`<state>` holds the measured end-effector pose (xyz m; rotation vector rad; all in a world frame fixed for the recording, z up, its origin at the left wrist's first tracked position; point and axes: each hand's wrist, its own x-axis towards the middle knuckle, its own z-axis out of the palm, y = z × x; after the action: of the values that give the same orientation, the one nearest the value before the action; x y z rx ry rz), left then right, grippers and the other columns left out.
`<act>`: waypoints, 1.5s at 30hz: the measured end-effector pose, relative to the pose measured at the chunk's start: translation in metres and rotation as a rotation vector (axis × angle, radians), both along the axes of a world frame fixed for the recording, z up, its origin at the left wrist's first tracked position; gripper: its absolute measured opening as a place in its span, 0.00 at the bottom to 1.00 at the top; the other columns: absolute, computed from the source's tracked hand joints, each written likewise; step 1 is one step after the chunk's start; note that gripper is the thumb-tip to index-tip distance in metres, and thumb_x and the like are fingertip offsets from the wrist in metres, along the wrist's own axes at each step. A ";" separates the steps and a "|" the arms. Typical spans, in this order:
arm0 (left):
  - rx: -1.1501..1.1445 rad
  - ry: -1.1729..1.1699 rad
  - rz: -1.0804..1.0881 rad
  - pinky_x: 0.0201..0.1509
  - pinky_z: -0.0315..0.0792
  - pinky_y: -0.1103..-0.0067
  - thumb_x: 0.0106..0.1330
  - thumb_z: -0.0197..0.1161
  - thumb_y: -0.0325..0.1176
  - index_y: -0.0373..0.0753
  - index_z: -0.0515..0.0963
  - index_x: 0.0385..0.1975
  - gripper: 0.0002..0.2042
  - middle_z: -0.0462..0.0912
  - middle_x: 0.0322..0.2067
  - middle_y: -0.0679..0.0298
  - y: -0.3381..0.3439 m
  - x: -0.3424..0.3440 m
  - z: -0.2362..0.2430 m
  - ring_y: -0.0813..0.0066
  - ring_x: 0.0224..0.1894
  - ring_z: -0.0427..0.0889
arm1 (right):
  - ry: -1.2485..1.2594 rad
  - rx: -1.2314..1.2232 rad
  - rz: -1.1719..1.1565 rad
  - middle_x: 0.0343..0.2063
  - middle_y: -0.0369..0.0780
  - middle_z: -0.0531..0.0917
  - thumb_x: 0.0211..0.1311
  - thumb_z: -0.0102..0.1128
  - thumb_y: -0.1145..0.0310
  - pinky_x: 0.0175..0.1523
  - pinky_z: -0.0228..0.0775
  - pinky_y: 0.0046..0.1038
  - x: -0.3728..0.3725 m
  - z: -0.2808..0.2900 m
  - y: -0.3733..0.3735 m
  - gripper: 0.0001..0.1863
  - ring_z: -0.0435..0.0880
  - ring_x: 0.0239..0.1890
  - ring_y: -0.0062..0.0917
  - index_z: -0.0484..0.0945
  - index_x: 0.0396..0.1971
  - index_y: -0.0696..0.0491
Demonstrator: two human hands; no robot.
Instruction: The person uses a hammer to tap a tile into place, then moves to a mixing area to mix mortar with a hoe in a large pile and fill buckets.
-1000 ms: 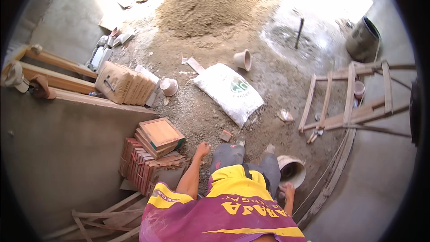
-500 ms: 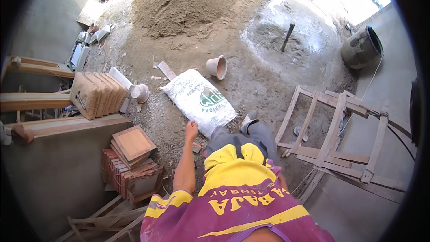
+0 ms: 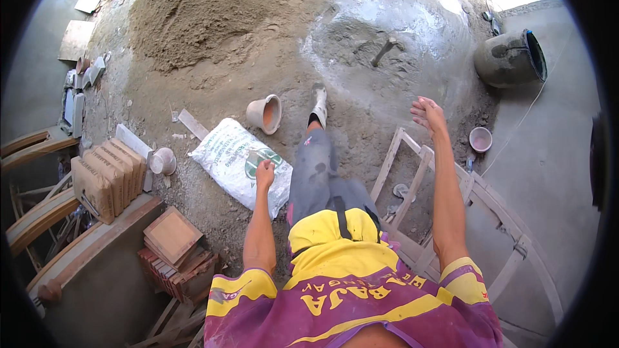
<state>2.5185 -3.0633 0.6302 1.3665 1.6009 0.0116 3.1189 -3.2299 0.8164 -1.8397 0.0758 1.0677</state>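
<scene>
My left hand [image 3: 265, 173] hangs over a white woven sack [image 3: 222, 154] on the ground, its fingers curled in, and nothing shows in them. Whether it touches the sack I cannot tell; it seems to be above it. My right hand [image 3: 428, 116] is stretched forward over the ground, fingers apart and holding nothing. Between the two, my booted foot [image 3: 319, 103] is set forward beside a pale bucket [image 3: 264, 115] lying on its side. Further ahead, a dark handle [image 3: 383, 51] sticks up from a wet grey mortar patch [image 3: 348, 42].
A sand heap [image 3: 193, 13] rises at the far left. Wooden frames [image 3: 412, 187] lie at the right, near a small bucket [image 3: 480, 139] and a large mortar-stained drum [image 3: 509, 59]. Brown paper bags [image 3: 103, 183] stand on a low wall at left, with stacked tiles [image 3: 173, 235] below.
My right arm has come into view, reaching forward. One foot has stepped ahead past the sack. The sack and the bucket now appear further left as I move forward and right.
</scene>
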 end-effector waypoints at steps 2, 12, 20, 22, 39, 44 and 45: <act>-0.029 -0.015 -0.027 0.56 0.78 0.70 0.69 0.65 0.36 0.31 0.80 0.54 0.19 0.88 0.46 0.49 0.035 0.048 -0.026 0.60 0.48 0.88 | 0.108 0.010 -0.097 0.57 0.47 0.80 0.72 0.62 0.52 0.49 0.80 0.41 0.054 -0.046 0.053 0.31 0.83 0.53 0.35 0.69 0.67 0.55; -0.115 -0.046 -0.255 0.59 0.77 0.69 0.72 0.62 0.38 0.33 0.80 0.56 0.19 0.88 0.49 0.49 0.210 0.374 -0.161 0.59 0.51 0.87 | 0.812 0.120 -0.615 0.53 0.55 0.77 0.69 0.67 0.58 0.39 0.89 0.39 0.263 -0.327 0.252 0.27 0.86 0.45 0.37 0.70 0.55 0.64; -0.632 -0.134 -0.345 0.66 0.71 0.67 0.71 0.61 0.55 0.26 0.74 0.61 0.34 0.84 0.54 0.44 0.120 0.692 -0.341 0.56 0.61 0.80 | 0.211 -0.389 -0.125 0.30 0.44 0.80 0.66 0.58 0.75 0.18 0.70 0.32 -0.007 -0.430 0.108 0.46 0.79 0.15 0.26 0.42 0.79 0.53; -0.348 0.208 -0.495 0.64 0.72 0.63 0.67 0.64 0.58 0.26 0.76 0.58 0.36 0.84 0.53 0.41 0.086 0.709 -0.397 0.47 0.59 0.81 | 0.083 -0.415 0.062 0.46 0.54 0.81 0.65 0.58 0.78 0.39 0.79 0.37 -0.013 -0.438 0.115 0.44 0.87 0.37 0.40 0.47 0.78 0.58; -0.332 -0.562 0.233 0.19 0.63 0.79 0.68 0.65 0.37 0.41 0.68 0.26 0.14 0.66 0.18 0.70 0.247 0.875 -0.431 0.82 0.15 0.64 | 0.202 -0.067 0.134 0.24 0.45 0.80 0.65 0.68 0.56 0.34 0.74 0.36 0.179 -0.547 0.161 0.24 0.81 0.24 0.33 0.74 0.51 0.59; -0.415 -0.363 0.249 0.17 0.64 0.78 0.68 0.64 0.35 0.40 0.69 0.25 0.12 0.66 0.17 0.69 0.255 0.869 -0.492 0.79 0.15 0.65 | 0.106 -0.128 0.109 0.23 0.40 0.82 0.66 0.68 0.57 0.26 0.71 0.31 0.169 -0.553 0.167 0.22 0.79 0.19 0.22 0.75 0.49 0.58; -0.410 -0.301 0.203 0.17 0.64 0.78 0.67 0.64 0.34 0.39 0.70 0.25 0.12 0.67 0.17 0.68 0.224 0.861 -0.499 0.78 0.14 0.66 | 0.174 -0.143 0.031 0.22 0.39 0.82 0.66 0.68 0.58 0.25 0.70 0.31 0.150 -0.551 0.143 0.21 0.79 0.18 0.22 0.75 0.48 0.58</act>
<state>3.3797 -2.8393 0.1312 0.8411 1.3871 0.0096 3.2688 -3.0868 0.2650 -1.8753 0.2326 1.2710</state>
